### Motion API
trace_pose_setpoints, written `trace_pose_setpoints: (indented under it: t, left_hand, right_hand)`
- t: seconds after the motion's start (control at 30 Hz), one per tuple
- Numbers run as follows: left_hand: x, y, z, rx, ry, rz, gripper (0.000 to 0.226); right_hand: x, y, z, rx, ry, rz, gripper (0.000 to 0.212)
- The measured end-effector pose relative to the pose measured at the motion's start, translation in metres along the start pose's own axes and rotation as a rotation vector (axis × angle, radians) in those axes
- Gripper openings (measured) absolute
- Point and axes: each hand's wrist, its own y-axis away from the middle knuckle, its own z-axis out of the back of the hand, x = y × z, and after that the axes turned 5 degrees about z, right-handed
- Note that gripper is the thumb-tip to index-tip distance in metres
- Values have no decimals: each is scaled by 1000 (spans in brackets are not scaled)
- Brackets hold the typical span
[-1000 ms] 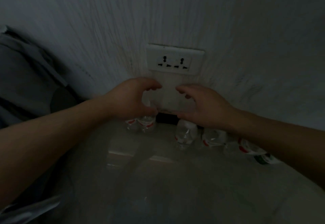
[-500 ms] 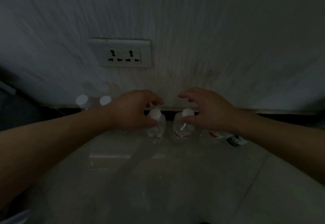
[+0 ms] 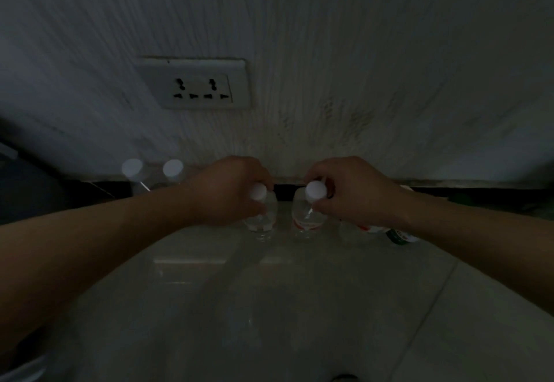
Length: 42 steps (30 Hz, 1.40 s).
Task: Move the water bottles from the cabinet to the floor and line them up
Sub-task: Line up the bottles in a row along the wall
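Two clear water bottles with white caps stand upright on the pale floor by the wall. My left hand grips the neck of the left bottle. The right bottle, with a red label, has its neck gripped by my right hand. Two more upright bottles show their white caps further left. To the right, partly behind my right forearm, other bottles with red and green labels lie near the wall.
A white double wall socket is set in the wall above the bottles. A dark skirting strip runs along the wall's base. Glossy floor tiles stretch toward me. The scene is dim.
The view steadied on the wall base. Both hands dropped from hovering over the caps to closing round the necks of the two middle bottles.
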Motion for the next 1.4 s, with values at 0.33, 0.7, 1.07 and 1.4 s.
trace_pose_setpoints:
  t: [0.33, 0.7, 1.07, 1.4]
  left_hand:
    - [13, 11, 14, 13, 13, -97, 22]
    - [22, 15, 16, 76, 58, -72, 32]
    - [31, 18, 15, -110, -56, 17, 45]
    - [22, 13, 15, -116, -99, 55, 31]
  right_hand:
    - [10, -14, -5, -26, -20, -53, 28]
    - [16, -23, -17, -34, 45, -27, 27]
    - [9, -25, -12, 97, 65, 99, 47]
    - [9, -32, -6, 190, 57, 262, 34]
